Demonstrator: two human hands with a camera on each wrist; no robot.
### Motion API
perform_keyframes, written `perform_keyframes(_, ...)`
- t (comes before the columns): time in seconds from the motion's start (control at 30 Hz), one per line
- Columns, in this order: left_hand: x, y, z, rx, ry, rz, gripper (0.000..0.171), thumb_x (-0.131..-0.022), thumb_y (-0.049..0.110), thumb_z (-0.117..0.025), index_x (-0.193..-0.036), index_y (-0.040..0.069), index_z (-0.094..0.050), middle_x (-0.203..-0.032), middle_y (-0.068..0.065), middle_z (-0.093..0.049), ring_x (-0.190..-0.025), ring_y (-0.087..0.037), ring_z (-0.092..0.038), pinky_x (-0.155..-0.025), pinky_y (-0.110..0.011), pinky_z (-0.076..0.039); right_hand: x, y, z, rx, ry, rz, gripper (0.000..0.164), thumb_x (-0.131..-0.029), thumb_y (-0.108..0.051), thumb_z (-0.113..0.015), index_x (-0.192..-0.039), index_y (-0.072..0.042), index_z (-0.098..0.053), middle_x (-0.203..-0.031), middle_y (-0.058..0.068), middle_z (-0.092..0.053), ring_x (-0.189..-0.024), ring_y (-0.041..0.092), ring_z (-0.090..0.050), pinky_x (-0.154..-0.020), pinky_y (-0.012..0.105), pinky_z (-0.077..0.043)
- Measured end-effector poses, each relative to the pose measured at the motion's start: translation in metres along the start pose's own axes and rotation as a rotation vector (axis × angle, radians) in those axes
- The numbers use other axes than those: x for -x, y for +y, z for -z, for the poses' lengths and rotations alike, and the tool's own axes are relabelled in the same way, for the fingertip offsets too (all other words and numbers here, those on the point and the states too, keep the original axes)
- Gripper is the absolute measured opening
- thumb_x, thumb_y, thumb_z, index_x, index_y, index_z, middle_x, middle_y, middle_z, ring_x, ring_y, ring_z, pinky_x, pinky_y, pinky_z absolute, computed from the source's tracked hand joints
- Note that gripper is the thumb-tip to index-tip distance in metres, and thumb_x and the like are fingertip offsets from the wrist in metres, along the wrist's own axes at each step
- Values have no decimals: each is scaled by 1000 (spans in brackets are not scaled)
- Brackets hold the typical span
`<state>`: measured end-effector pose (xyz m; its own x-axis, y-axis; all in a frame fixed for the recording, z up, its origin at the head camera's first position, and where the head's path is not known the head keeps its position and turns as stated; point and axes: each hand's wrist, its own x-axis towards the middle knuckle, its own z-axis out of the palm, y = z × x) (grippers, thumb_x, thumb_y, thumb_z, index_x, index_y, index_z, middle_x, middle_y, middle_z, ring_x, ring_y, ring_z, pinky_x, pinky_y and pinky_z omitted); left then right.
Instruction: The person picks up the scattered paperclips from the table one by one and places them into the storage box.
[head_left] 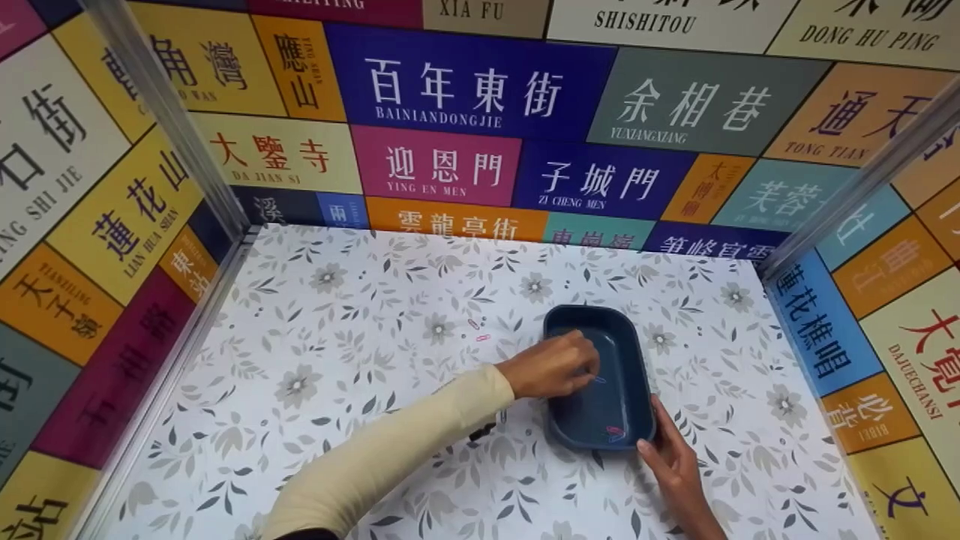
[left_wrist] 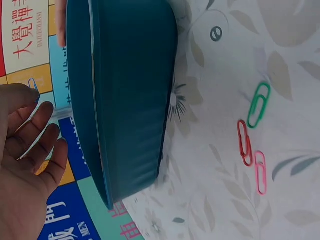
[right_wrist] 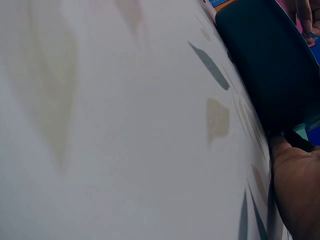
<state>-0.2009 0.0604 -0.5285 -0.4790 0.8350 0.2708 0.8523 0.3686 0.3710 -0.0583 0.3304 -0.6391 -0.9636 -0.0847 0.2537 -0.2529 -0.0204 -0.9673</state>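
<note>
My left hand is over a dark blue plastic tray, its wrist crossing the tray's left rim. Between its thumb and forefinger it pinches a blue paper clip, the other fingers loosely bent. At the tray's near right corner my right hand grips the wall, with the thumb on the near side and fingers along the right side. Pink and blue paper clips lie inside at the tray's near end. On the table left of the tray are a green paper clip, a red one and a pink one.
A white cloth with grey leaves and flowers covers the table. Panels with coloured street-name signs stand behind and at both sides, with metal posts at the corners. The sleeved left forearm crosses the table's front.
</note>
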Motion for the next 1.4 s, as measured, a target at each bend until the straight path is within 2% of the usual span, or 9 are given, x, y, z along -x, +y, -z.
perform_keyframes(0.33,-13,10,-13,-36,-63,-28,8,-103,14,-75,-103,10,-82,-106,-2,-77,-104,-19,-66,-96,-27,-52,2,2,2,-21,-24,42,72,-105,18,-51,-171,6,-24,-180,15,-27,-163,8,-30,-124,19,-30)
perform_keyframes(0.43,-15,11,-18,-41,-83,-30,7,-102,12,-75,-102,10,-82,-105,-1,-77,-104,-19,-65,-95,-28,-53,2,1,2,-10,-21,39,72,-105,18,-52,-171,6,-25,-179,18,-26,-162,8,-30,-124,18,-30)
perform_keyframes(0.63,-18,13,-29,-76,-110,-51,5,-100,12,-76,-96,14,-78,-100,1,-77,-101,-18,-65,-95,-27,-52,4,2,1,0,-2,9,72,-106,17,-53,-171,4,-27,-178,26,-22,-165,16,-27,-124,20,-30)
perform_keyframes(0.9,-23,16,-41,-96,-168,-58,8,-103,15,-72,-102,14,-80,-104,2,-78,-105,-17,-66,-95,-23,-52,3,1,1,14,10,-3,72,-105,17,-54,-170,9,-24,-178,28,-20,-158,0,-34,-123,17,-32)
perform_keyframes(1.13,-29,13,-45,-91,-200,-41,10,-104,16,-71,-100,15,-81,-102,2,-77,-101,-18,-67,-90,-22,-53,2,0,1,36,14,-25,71,-106,15,-56,-170,8,-25,-176,35,-15,-158,-1,-34,-122,16,-32)
perform_keyframes(1.4,-38,11,-54,-73,-216,-54,15,-104,13,-70,-93,13,-80,-93,1,-78,-86,-15,-74,-76,-21,-56,1,1,2,46,11,4,71,-106,16,-55,-170,9,-25,-175,36,-16,-159,2,-33,-123,16,-31)
